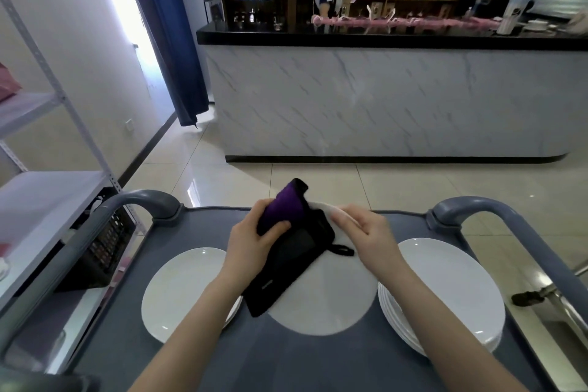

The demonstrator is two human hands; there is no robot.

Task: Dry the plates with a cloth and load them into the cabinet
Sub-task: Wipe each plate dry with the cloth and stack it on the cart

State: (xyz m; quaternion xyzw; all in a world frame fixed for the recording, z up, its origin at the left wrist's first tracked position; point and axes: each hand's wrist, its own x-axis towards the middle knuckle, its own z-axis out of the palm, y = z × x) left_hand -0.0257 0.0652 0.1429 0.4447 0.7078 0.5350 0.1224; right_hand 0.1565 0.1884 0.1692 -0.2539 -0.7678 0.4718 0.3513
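A white plate (327, 299) is tilted up over the grey cart top (318, 360), and my right hand (366, 234) grips its far rim. My left hand (254, 240) presses a black and purple cloth (292, 251) against the plate's face; the cloth hangs down over the plate's left side. On the cart a single white plate (181, 289) lies at the left. A stack of white plates (445, 293) sits at the right.
The cart has grey handle bars at the left (140, 200) and right (477, 205). A white metal shelf rack (47, 181) stands at the left. Ahead across the tiled floor is a marble-fronted counter (381, 99), with a person behind it.
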